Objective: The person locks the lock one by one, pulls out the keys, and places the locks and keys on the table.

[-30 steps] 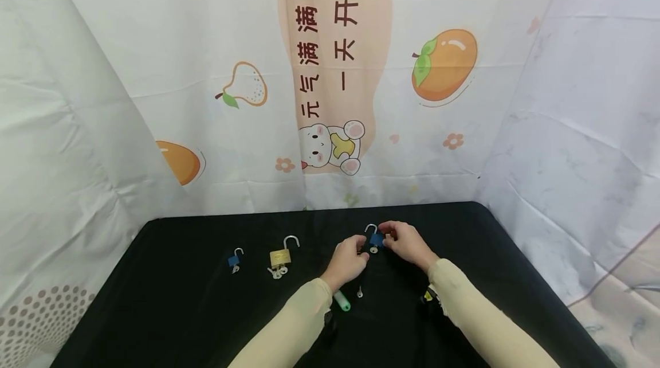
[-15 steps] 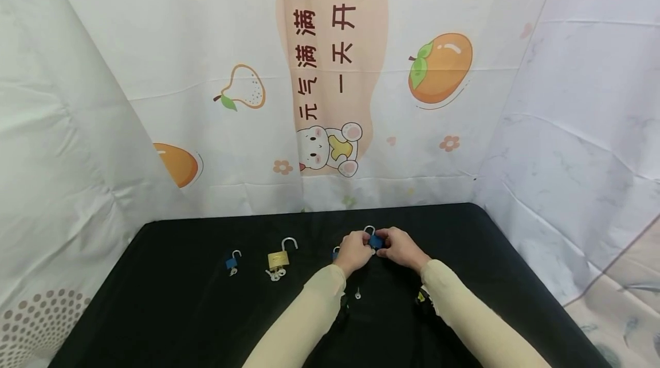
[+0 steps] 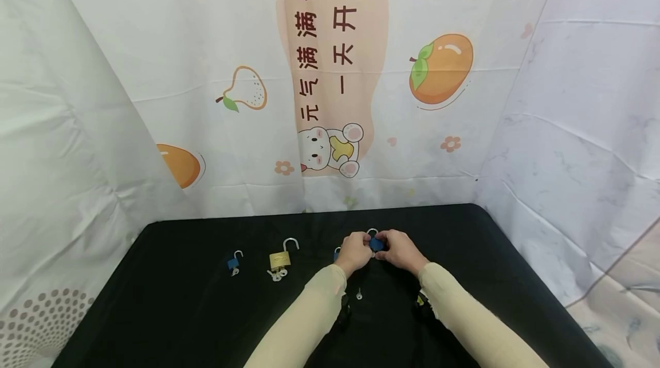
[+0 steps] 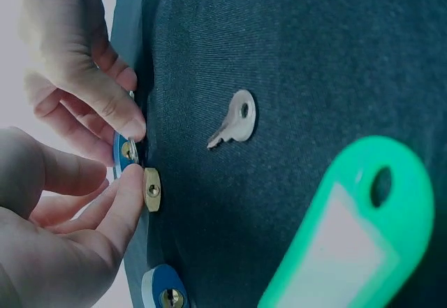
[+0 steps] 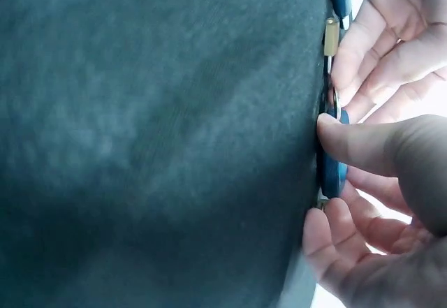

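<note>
A blue padlock (image 3: 377, 244) with its shackle raised is between both hands near the far part of the table. My right hand (image 3: 402, 250) grips its body, thumb on one face and fingers around the other side. My left hand (image 3: 354, 251) holds the padlock's left side, its fingertips close to the key (image 4: 133, 150) in the keyhole; the exact contact is partly hidden. Beside the left fingers stands a small brass padlock (image 4: 151, 191). Another blue padlock (image 4: 167, 288), mostly covered by the left hand in the head view, is further left.
A loose key (image 3: 359, 294) lies in front of the hands. A green key tag (image 4: 370, 210) lies under the left forearm. Further left are a larger brass padlock (image 3: 280, 259) with several keys and a small blue padlock (image 3: 234, 263). A printed curtain (image 3: 247, 144) hangs behind the black table (image 3: 170, 299).
My left hand has moved right and forward to the blue padlock, covering the green tag. My right hand has closed its fingers around the padlock body, which has tilted slightly.
</note>
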The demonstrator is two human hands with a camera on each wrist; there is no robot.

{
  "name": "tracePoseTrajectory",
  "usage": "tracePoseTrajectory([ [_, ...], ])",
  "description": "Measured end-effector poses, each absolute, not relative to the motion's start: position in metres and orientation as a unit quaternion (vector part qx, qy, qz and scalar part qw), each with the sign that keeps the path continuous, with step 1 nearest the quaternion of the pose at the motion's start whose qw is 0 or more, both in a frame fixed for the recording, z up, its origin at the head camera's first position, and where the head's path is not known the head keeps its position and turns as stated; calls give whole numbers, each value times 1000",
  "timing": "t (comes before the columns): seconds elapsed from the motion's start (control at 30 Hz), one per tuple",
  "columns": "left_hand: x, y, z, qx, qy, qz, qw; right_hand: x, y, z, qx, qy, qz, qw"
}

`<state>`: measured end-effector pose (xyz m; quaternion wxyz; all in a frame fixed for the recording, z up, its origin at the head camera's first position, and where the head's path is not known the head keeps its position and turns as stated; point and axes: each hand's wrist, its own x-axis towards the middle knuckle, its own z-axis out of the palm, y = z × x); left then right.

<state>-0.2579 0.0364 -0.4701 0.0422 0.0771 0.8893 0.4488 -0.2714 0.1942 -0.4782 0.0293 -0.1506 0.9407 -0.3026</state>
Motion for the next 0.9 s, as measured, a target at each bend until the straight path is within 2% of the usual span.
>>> tracePoseTrajectory([
  [0.2,-259,33,-471,76,872,479,56,-267,199,-471,-156,942,-299,-1],
  [0.43,-252,16,-460,89,800,586,87,-251,197,-446,-231,921,-297,-97],
  [0.63,-238,-1,-453,112,758,632,113,-236,192,-441,-304,890,-295,-168],
  [0.9,-224,-16,-462,125,770,617,104,-230,186,-452,-369,851,-317,-199],
])
